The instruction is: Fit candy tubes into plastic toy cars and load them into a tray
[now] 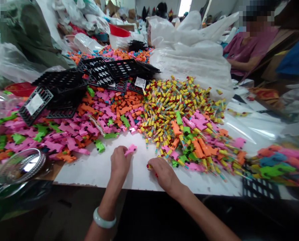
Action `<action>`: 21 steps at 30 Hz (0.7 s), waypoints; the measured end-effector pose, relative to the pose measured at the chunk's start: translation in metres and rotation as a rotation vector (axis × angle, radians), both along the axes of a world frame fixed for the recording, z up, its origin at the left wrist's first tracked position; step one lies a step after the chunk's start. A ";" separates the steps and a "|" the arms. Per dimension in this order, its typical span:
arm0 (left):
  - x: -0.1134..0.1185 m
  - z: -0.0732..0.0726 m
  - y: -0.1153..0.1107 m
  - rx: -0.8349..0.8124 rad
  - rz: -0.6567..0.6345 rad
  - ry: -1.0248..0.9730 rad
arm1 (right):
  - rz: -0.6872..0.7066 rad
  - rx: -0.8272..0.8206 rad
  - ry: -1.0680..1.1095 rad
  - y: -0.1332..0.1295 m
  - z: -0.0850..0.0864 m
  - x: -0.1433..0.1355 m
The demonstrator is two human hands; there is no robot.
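My left hand (120, 162) pinches a small pink toy car (131, 149) just above the white tabletop (94, 170). To its right, my right hand (165, 175) is closed around a small yellow tube with a red end (148, 166); the fingers hide most of it. Beyond that hand spreads a heap of clear tubes with yellow bands and red ends (161, 110). Pink, orange and green toy cars (106, 117) lie piled beyond my left hand. A mixed group of toy cars and tubes (199, 147) lies right of my right hand.
Black perforated plastic trays (61, 80) are stacked on the toy cars. A metal-rimmed mesh basket (21, 167) stands at the left edge. White plastic sheeting (189, 63) covers the back right. A person in a pink top (252, 50) sits at the far right.
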State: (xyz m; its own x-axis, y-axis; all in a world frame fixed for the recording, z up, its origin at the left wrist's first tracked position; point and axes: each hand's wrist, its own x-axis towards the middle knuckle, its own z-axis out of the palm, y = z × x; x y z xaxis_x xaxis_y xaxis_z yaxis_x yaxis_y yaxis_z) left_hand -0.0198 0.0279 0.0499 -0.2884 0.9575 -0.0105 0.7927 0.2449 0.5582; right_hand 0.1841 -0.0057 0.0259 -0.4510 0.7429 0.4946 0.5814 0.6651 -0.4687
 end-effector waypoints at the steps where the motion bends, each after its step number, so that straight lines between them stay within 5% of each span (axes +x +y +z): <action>1: 0.003 0.000 -0.003 0.003 -0.024 -0.025 | -0.014 -0.018 0.066 0.000 0.002 0.002; 8: 0.027 0.011 -0.036 0.060 -0.312 -0.458 | -0.107 -0.151 0.248 0.003 0.019 0.018; 14: 0.055 0.026 -0.052 -0.052 -0.322 -0.685 | -0.072 -0.169 0.260 0.002 0.034 0.042; 21: 0.068 0.034 -0.053 -0.043 -0.339 -0.638 | -0.054 -0.169 0.270 -0.003 0.030 0.056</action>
State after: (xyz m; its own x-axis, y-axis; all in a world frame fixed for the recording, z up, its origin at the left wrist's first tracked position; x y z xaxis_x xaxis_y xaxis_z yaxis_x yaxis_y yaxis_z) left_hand 0.0483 -0.0249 0.0840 0.0990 0.9881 -0.1174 0.3519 0.0756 0.9330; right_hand 0.2404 -0.0090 0.0559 -0.2778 0.8440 0.4588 0.4532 0.5363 -0.7120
